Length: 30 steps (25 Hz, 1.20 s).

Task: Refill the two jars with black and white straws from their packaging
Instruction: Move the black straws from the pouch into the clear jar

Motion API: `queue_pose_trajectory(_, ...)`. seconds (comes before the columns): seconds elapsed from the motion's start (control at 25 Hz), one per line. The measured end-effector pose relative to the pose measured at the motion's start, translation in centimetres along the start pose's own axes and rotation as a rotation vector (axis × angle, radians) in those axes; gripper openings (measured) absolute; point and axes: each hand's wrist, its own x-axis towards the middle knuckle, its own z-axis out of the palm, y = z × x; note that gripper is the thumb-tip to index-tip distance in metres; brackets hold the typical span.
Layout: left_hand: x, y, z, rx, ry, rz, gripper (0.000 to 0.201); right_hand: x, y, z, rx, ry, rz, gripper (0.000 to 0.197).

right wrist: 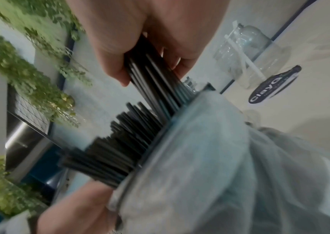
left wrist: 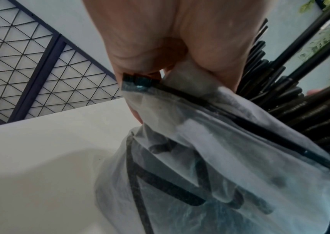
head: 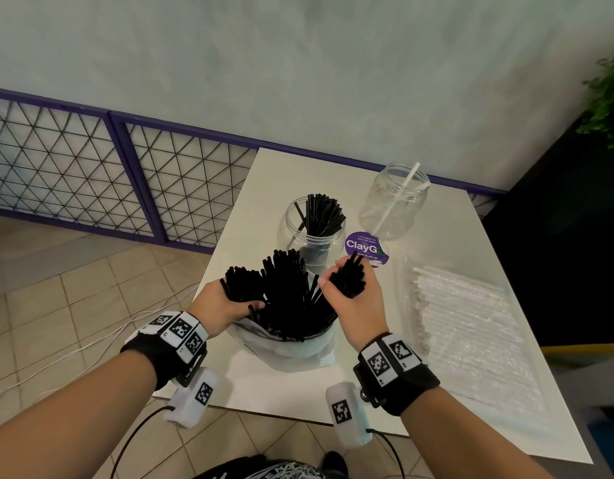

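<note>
Standing on end in a frosted zip bag (head: 291, 350) at the near middle of the white table (head: 471, 236), the black straws (head: 284, 292) point up and fan outward, their long axes near vertical and their open tips toward the head camera. The right hand (head: 354, 305) is curled round a small bundle of black straws (head: 348, 278) — thumb on one side, fingers wrapped on the other — and the bundle tilts up and away from the person, its lower ends still among the rest at the bag's mouth, as the right wrist view shows. The left hand (head: 222, 305) grips the bag's left rim, its fingers folded over the dark zip strip (left wrist: 220, 114) with the straws against them; the left wrist view shows the rim pinched in the curled fingers. Large dark letters are printed on the bag's side, but they cannot be read.

Beyond the bag stands a clear jar (head: 310, 226) with black straws leaning to the right inside it. To its right, farther back, a second clear jar (head: 395, 202) holds a single white straw (head: 398, 198), slanted. Between the jars lies a round purple sticker (head: 366, 248) reading "ClayGo"; its smaller print is too fine to make out. A clear pack of white straws (head: 468, 326) lies flat along the table's right side — their long axes run across the table, left to right.
</note>
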Motion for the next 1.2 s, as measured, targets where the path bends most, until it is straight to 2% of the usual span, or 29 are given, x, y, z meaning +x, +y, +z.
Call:
queue_pose_trajectory(0.16, -0.2, 0.1, 0.1, -0.008, -0.002, -0.012, 0.058, -1.0, 3.1, 0.1, -0.134, -0.041, 0.092, 0.03)
queue_pose_trajectory(0.28, -0.1, 0.0, 0.3, 0.012, -0.004, -0.018, 0.049, -1.0, 4.2, 0.3, -0.159, -0.06, 0.171, 0.032)
queue_pose_trajectory(0.48, 0.2, 0.1, 0.6, 0.013, 0.027, -0.057, 0.053, -0.3, 4.0, 0.9, -0.08, -0.051, 0.278, 0.015)
queue_pose_trajectory(0.76, 0.8, -0.4, 0.0, 0.033, -0.003, -0.076, 0.05, 0.7, 1.0, 0.0, 0.13, 0.027, 0.233, 0.009)
queue_pose_trajectory(0.96, 0.9, -0.7, -0.1, 0.031, -0.038, -0.074, 0.043, 1.6, -1.8, -1.0, 0.178, -0.044, 0.202, 0.012)
queue_pose_trajectory(1.12, 0.7, 0.0, -0.2, 0.058, -0.022, -0.049, 0.043, 1.5, -3.5, -1.3, 0.184, -0.105, 0.155, 0.002)
queue_pose_trajectory(1.2, 0.8, 0.1, -0.3, 0.104, -0.025, -0.046, 0.044, 1.6, -4.4, -1.5, 0.223, -0.124, 0.114, 0.009)
